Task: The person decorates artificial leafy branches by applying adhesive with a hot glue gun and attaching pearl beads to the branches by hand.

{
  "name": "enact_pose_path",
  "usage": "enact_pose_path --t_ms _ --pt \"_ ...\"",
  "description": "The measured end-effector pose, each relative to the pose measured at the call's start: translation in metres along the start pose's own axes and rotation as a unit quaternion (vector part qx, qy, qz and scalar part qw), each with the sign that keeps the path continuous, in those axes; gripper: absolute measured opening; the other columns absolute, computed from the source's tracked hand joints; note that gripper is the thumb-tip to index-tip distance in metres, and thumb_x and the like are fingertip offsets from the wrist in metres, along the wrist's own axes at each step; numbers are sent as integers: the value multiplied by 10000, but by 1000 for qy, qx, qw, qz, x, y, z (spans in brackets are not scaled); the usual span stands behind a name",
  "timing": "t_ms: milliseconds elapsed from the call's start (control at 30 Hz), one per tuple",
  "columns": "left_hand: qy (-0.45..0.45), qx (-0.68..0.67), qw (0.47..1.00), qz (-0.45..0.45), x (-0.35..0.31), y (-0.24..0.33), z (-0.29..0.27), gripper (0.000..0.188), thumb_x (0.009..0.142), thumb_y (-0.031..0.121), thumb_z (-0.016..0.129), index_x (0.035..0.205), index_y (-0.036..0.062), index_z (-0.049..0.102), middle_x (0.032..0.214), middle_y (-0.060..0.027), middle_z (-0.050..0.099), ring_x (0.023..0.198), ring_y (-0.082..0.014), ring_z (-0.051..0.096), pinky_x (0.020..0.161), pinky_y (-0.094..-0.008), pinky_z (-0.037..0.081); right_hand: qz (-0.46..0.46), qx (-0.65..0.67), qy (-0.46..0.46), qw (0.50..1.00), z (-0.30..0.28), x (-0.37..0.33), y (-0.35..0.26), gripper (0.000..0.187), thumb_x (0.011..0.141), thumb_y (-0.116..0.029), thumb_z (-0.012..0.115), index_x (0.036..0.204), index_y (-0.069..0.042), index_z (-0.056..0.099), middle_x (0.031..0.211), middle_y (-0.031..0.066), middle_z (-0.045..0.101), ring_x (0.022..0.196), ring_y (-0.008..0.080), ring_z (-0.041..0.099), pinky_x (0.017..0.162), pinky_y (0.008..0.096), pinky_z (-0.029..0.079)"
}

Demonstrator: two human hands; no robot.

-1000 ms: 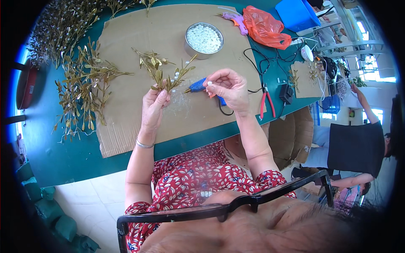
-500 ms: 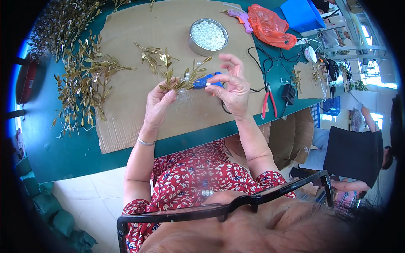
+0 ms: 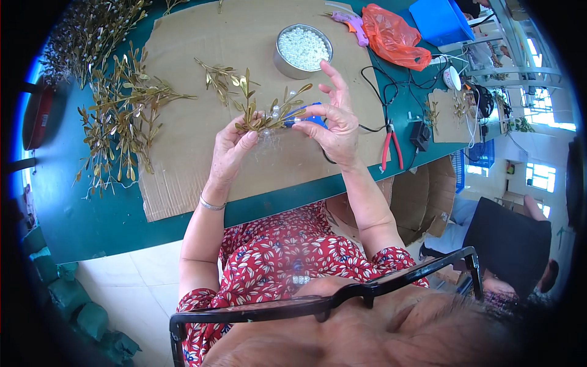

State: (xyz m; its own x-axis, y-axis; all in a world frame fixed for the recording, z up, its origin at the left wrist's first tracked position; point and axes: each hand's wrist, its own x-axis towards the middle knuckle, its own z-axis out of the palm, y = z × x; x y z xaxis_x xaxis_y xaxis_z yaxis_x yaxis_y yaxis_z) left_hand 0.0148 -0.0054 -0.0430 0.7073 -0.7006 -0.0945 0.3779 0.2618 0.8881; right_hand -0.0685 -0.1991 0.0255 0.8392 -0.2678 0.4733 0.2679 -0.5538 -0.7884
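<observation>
My left hand (image 3: 231,145) pinches the base of a gold-leaved artificial sprig (image 3: 262,116), which has several white pearl beads among its leaves. Fine clear strands hang below the sprig. Just to its right, my right hand (image 3: 336,131) holds a small white bead (image 3: 296,120) between thumb and forefinger, the other fingers raised. The bead is close to the sprig's right-hand leaves; whether they touch I cannot tell. Behind the right fingers lies a blue tool (image 3: 313,116), partly hidden. A round metal bowl (image 3: 279,61) full of white beads stands beyond my hands.
Gold sprigs (image 3: 125,116) are heaped at the left on the green table (image 3: 67,214). Cardboard (image 3: 183,189) lies under the work. To the right are red-handled pliers (image 3: 391,150), a purple glue gun (image 3: 353,25), a red plastic bag (image 3: 394,40), a blue bin (image 3: 437,21) and black cables. Another person is at far right.
My right hand has moved slightly left, bringing the bead closer to the sprig. My left hand has barely moved. The person at the far right has shifted.
</observation>
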Motion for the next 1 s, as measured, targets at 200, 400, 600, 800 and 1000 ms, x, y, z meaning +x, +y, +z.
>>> enact_pose_path --t_ms 200,400,600,800,1000 --pt "-2 -6 1000 -7 0 0 -1 449 857 203 639 1215 -37 513 1092 -58 590 946 -96 530 834 -236 416 -2 11 -5 1000 0 1 0 184 600 -139 803 739 -93 693 1412 109 356 1314 288 288 956 397 331" --pt "-11 -2 1000 3 0 3 0 430 864 172 628 1220 -38 508 1111 -75 598 1011 -122 545 901 -265 418 -12 -4 -6 1000 0 3 -1 188 585 -133 806 721 -77 689 1389 105 391 1303 295 307 949 387 345" --pt "-12 11 1000 26 1 1 -1 421 868 177 627 1211 -39 513 1029 -38 610 907 -82 545 810 -224 439 -23 -19 -11 999 0 5 -3 204 575 -151 809 720 -72 689 1364 105 424 1295 310 315 965 396 338" --pt "-5 23 999 31 0 3 0 429 867 205 634 1199 -40 520 1005 -27 605 866 -68 534 773 -209 435 -29 -55 -22 998 1 6 -5 221 566 -164 810 734 -76 696 1343 99 443 1283 322 322 1018 404 303" --pt "-8 23 999 33 1 4 2 430 867 207 633 1200 -41 518 1016 -33 603 878 -68 534 777 -210 435 -25 -46 -20 998 1 5 -4 233 573 -167 808 769 -89 706 1324 88 458 1274 312 336 1011 404 313"
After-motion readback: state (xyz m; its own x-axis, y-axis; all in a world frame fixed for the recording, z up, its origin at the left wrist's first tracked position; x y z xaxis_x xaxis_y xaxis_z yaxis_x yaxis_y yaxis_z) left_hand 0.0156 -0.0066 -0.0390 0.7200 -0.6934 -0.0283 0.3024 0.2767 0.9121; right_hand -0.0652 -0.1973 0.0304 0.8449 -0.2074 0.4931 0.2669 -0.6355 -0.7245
